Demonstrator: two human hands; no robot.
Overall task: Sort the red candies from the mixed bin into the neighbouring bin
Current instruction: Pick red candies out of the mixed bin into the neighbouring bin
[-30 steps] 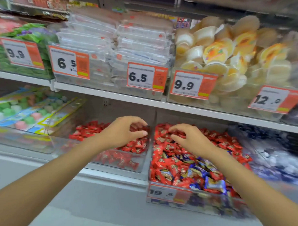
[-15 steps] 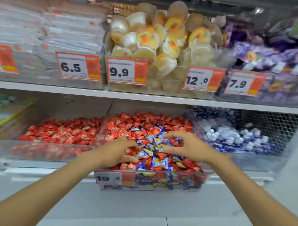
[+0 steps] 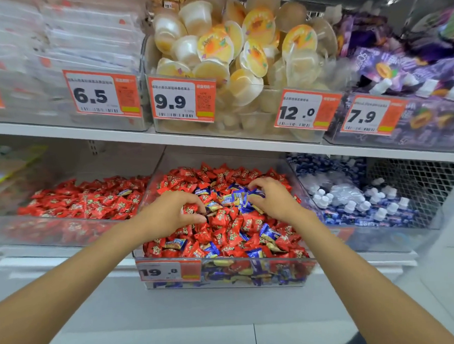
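1. Gathering red candies (image 3: 220, 172) from the mixed bin (image 3: 251, 273), judged to be the step in hand. Far from done, going by the many red wrappers heaped there among blue candies (image 3: 237, 197).
2. Found over the middle of the mixed bin, left of centre: left hand (image 3: 170, 216), fingers and thumb curled round a red candy (image 3: 189, 208).
3. Found over the middle of the mixed bin, right of centre: right hand (image 3: 271, 198), fingertips bent down into blue and red wrappers. Cannot tell whether anything is pinched.
4. Located just left of the mixed bin: neighbouring bin (image 3: 54, 231), filled almost wholly with red candies, at least one odd wrapper showing.
5. Fixed to the front wall of the mixed bin: price tag (image 3: 169, 271) reading 19.8.
6. Called for next, as a judgement: lifting the left hand's catch clear of the heap, carrying it left over the dividing walls and releasing it there. Checking that no blue wrapper rides along.
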